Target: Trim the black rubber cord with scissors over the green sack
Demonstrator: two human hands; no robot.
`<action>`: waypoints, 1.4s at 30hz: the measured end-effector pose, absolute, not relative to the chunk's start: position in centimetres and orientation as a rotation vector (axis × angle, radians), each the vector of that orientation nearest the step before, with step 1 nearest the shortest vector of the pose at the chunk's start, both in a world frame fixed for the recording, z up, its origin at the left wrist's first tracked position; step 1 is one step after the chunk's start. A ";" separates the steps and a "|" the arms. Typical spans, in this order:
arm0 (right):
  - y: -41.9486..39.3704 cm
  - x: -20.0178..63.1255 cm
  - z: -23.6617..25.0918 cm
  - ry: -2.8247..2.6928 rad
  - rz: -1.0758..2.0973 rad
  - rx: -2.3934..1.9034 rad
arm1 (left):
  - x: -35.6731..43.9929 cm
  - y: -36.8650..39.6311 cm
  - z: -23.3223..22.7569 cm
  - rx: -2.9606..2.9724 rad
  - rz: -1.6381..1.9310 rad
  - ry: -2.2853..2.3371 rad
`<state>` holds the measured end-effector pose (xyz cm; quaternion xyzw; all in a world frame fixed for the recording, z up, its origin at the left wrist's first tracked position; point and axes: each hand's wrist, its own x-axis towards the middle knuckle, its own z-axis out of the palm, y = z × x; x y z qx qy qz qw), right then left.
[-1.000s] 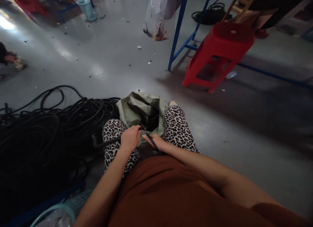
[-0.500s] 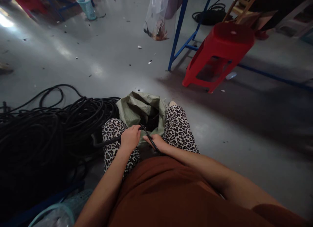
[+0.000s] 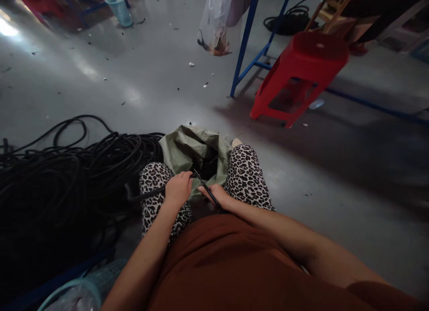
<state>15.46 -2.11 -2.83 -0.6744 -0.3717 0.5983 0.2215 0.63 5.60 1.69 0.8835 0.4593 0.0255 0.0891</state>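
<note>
Between my knees stands a greenish woven sack [image 3: 174,148], its mouth open and dark material inside. My left hand [image 3: 178,189] is closed around a black rubber hose [image 3: 149,194] that runs in from the left across my thigh. Its end pokes out just past my fingers, over the sack. In my right hand [image 3: 217,195] is a pair of scissors [image 3: 208,191] with black handles. The blades point up and left, close to the hose end; whether they touch it I cannot tell. Coils of black hose [image 3: 110,157] lie heaped to my left.
A red plastic stool [image 3: 318,47] stands ahead to the right, by a blue metal frame [image 3: 246,43]. A clear bag [image 3: 217,25] hangs from above. One light-blue basket [image 3: 119,11] is far off; another basket [image 3: 90,288] sits at lower left. Small scraps dot the grey floor.
My right hand and the scissors have shifted very slightly to the right. The left hand keeps its hold on the hose in the same place.
</note>
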 end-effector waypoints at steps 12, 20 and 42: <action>-1.6 15.5 -1.8 -0.860 1.703 -1.823 | 0.7 5.6 1.8 2.558 0.039 1.527; -1.8 15.3 -2.7 -0.835 1.758 -1.779 | 0.7 5.9 2.3 2.498 0.133 1.608; -1.3 14.7 -1.3 -0.827 1.881 -1.630 | 0.2 5.8 1.9 2.490 0.221 1.556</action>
